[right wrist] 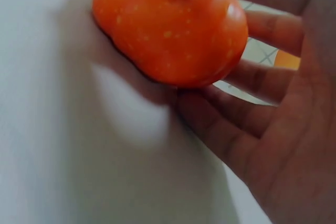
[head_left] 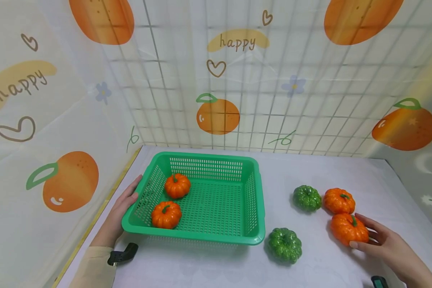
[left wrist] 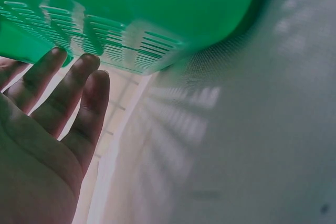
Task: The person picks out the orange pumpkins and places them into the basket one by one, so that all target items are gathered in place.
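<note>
Orange and shiny, gripped by the right hand (head_left: 389,243) between thumb and fingers, one pumpkin (head_left: 348,229) is held at the table's (head_left: 248,268) three o'clock; probably light, stiff and slippery, it is best grasped round its sides; toward nine, the basket (head_left: 194,237) is touched by the left hand (head_left: 121,210), fingers outstretched

Head view bright; wrist views dimmer, softer; blurred shadow below orange pumpkin (right wrist: 170,35)
</note>
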{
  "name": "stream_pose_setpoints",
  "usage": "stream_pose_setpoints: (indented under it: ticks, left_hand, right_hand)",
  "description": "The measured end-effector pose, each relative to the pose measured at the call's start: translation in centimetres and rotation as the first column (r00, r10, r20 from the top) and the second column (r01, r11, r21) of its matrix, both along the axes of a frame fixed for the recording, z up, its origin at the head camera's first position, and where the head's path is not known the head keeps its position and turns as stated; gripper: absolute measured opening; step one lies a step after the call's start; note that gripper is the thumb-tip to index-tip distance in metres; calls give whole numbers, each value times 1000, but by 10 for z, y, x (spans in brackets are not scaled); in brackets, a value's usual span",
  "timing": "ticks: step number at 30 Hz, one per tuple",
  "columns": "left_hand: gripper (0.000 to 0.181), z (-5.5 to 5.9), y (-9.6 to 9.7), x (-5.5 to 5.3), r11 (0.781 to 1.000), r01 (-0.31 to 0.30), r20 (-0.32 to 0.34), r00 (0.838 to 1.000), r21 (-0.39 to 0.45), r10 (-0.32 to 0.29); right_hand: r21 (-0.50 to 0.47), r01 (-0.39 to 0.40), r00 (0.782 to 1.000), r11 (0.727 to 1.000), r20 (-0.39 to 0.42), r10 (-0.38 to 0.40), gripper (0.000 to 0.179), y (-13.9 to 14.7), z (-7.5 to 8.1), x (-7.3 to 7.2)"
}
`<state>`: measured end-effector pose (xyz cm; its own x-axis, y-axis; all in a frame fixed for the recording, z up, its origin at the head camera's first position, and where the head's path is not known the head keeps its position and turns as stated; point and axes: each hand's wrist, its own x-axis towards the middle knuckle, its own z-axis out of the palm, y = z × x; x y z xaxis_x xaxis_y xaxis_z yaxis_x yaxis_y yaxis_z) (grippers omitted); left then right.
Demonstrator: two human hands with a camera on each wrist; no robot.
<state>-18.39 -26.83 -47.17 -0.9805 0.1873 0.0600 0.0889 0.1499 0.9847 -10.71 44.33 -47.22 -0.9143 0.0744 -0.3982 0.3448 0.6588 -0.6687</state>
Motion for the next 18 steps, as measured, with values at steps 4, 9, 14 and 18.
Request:
stream_pose_setpoints:
  ticks: [4,9,14,18]
  left_hand:
    - [53,-1,0,-1,1000,8,-2,1000,6,-8]
    - [53,-2,-1,-1,1000,13,-5,1000,6,-13]
    - [52,-1,-1,-2,1000,11,-6,1000,8,-11]
    - [53,-2,-1,-2,1000,11,-12,1000,13,-11]
  right_hand:
    - [14,0,1000,1000,1,0,117,0,0,0]
    - [3,23,1000,1000,8,-23,117,0,2,3]
    - [-13,30,999,999,-33,-31,113,0,9,6]
    - [-12,31,995,999,-96,-32,106,-1,15,7]
